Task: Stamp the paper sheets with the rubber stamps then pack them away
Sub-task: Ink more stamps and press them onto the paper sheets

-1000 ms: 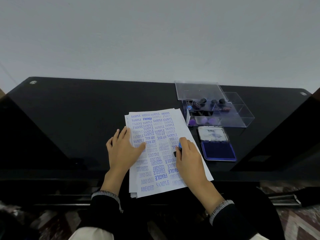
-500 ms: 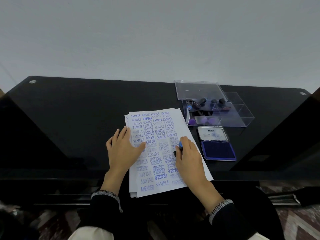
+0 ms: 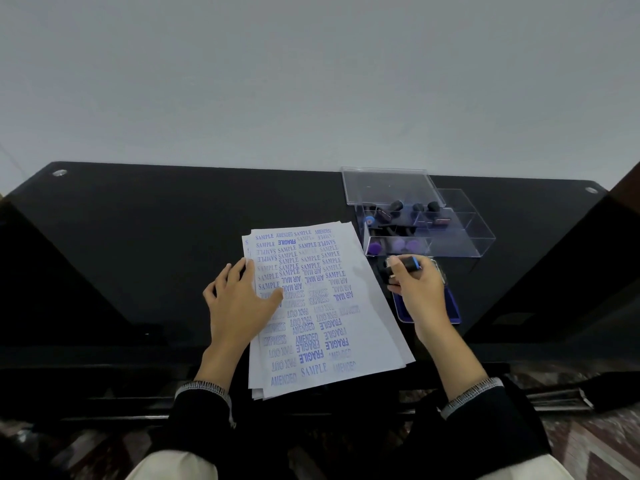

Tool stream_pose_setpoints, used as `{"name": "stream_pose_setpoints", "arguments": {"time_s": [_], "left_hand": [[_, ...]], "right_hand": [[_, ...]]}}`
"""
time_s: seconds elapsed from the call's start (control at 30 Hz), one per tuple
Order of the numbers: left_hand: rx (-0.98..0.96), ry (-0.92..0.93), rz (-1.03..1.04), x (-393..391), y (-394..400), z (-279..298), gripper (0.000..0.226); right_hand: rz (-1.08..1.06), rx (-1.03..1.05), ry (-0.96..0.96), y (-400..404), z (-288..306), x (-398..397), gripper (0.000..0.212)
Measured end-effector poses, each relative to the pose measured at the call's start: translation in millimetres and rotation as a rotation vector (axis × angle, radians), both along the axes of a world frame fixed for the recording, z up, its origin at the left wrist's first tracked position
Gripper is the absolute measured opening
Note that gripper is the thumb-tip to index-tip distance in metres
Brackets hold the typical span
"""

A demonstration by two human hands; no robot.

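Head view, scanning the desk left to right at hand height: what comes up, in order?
Left hand flat on the paper sheets → right hand holding a rubber stamp → blue ink pad.

- stack of white paper sheets (image 3: 360, 306), centre of frame, top one covered in blue stamped words, lying flat and slightly fanned
- black rubber stamp with a blue band (image 3: 403, 266), held up right of centre
- more dark and purple rubber stamps (image 3: 398, 225) piled in the clear plastic box (image 3: 464, 233), upper right
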State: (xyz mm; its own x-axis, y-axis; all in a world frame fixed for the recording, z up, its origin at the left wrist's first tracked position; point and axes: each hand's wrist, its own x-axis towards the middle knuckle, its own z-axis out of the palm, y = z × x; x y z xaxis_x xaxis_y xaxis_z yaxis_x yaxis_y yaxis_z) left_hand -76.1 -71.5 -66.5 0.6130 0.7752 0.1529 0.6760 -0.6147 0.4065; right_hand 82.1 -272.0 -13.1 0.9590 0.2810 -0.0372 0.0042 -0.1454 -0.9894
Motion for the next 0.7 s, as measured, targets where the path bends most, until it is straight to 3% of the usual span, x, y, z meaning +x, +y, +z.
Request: {"name": "stream_pose_setpoints", "arguments": {"time_s": [0.43,0.7], "left_hand": [[-0.048,-0.189,0.022,1.4,-6.2,6.6,0.045],[-0.337,-0.430,-0.021,19.7,0.2,18.3,0.042]], "right_hand": [[0.078,-0.010,0.058,6.7,-3.0,-5.6,0.010],[0.052,0.023,0.059,10.3,-7.3,-6.8,0.010]]}}
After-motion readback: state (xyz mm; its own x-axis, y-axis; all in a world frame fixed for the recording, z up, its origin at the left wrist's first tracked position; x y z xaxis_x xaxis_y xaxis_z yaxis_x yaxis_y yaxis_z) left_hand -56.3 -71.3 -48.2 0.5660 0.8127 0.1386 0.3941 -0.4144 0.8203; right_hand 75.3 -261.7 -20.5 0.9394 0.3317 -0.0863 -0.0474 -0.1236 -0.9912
